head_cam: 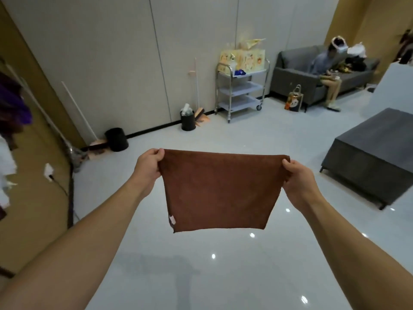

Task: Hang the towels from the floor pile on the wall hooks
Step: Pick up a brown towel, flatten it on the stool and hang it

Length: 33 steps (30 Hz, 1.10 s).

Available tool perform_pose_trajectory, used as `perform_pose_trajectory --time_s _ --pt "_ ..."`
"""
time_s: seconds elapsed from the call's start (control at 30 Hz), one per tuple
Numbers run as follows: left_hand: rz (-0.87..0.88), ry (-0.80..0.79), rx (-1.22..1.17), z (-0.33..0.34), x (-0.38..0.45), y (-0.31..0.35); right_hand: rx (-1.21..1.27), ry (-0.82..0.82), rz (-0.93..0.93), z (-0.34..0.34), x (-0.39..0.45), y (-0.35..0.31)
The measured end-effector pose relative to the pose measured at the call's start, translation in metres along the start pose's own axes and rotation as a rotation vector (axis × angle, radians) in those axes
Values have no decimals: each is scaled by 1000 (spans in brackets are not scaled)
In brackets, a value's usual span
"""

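Both hands are holding one brown towel (220,191) spread in the air over the floor (201,276): left hand (148,167) is pinching its top left corner, right hand (298,179) is gripping the top right. This towel is not hung yet. Hooks and the floor pile aren't clearly showing; cloth is hanging at the left wall (13,108), blurred.
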<state>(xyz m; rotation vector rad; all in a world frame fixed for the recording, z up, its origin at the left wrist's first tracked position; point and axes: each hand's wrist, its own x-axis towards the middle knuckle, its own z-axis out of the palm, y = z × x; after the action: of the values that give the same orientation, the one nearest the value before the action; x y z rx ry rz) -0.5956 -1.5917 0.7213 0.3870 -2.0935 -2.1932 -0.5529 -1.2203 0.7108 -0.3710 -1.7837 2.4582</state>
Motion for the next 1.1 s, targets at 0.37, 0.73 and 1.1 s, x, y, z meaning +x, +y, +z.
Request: perform_pose_trajectory --time_s 0.37,0.73,1.1 --pt "0 409 -55 -85 91 36 20 -351 111 172 159 2" --pt "-29 547 -379 -165 209 76 70 -570 196 360 269 21" --pt "-23 359 -155 -215 344 140 -97 -756 229 529 395 17"
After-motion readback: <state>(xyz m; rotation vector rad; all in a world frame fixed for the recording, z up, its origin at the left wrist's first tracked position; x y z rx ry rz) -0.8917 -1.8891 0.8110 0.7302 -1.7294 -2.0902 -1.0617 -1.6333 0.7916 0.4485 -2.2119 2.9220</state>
